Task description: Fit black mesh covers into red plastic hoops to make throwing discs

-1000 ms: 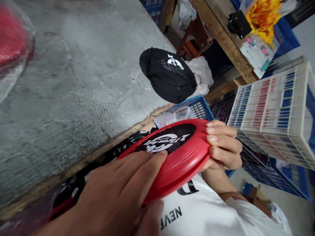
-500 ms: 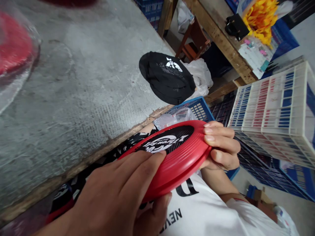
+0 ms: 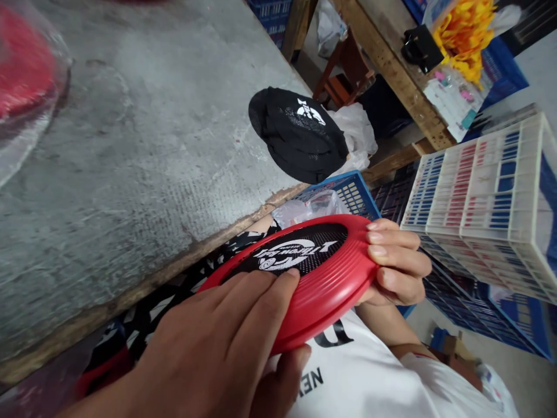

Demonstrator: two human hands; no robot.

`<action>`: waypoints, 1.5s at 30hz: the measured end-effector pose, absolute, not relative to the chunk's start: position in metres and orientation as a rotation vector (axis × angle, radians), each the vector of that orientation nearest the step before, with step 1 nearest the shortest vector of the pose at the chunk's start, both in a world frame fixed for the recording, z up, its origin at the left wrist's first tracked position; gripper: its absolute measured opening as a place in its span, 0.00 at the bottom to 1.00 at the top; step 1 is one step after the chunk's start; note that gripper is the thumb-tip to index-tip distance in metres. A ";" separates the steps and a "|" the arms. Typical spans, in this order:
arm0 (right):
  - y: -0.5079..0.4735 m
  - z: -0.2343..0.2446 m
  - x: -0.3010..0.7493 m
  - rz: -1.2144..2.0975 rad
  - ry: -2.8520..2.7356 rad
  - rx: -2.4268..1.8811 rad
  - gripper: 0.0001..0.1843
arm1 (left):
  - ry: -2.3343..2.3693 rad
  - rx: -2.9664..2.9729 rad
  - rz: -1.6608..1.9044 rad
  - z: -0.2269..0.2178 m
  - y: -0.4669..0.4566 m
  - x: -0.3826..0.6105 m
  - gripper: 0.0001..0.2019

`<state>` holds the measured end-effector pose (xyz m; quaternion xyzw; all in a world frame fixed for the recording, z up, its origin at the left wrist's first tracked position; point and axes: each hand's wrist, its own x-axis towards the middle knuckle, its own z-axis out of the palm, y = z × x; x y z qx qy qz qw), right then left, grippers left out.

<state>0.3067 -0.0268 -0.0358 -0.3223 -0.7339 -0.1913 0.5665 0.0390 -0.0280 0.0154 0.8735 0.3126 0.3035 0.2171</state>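
Note:
A red flying disc (image 3: 331, 302) with a ridged rim and a black mesh centre (image 3: 313, 255) printed in white is tilted between my hands, in front of my white shirt. My left hand (image 3: 209, 342) is closed on its near left side, fingers over the top and thumb at the underside. At the far right rim, my right hand (image 3: 400, 261) grips with its fingers curled over the edge; its thumb is hidden. Beyond the disc, black mesh fabric covers (image 3: 300, 133) with a white print lie at the table's corner.
Grey worktable (image 3: 152, 151) with a wooden edge spreads leftward. On it, a clear plastic bag (image 3: 56, 104) holds something red. A blue crate (image 3: 352, 194) stands by the corner; a white crate (image 3: 470, 191) sits on blue crates at right. Behind is a wooden chair (image 3: 348, 75).
The disc and both hands have shifted slightly right in view, and a little more of the printed mesh shows. Both hands keep their hold.

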 end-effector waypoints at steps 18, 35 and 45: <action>-0.003 0.017 0.291 -0.234 -2.003 -1.109 0.24 | 0.826 2.339 0.683 0.022 0.000 0.048 0.16; 0.001 -0.005 0.308 -0.167 -1.770 -1.176 0.20 | 0.895 2.322 1.030 -0.013 -0.005 0.048 0.14; -0.004 0.030 0.303 -0.160 -1.905 -1.303 0.23 | 0.887 2.191 0.919 0.030 0.006 0.041 0.12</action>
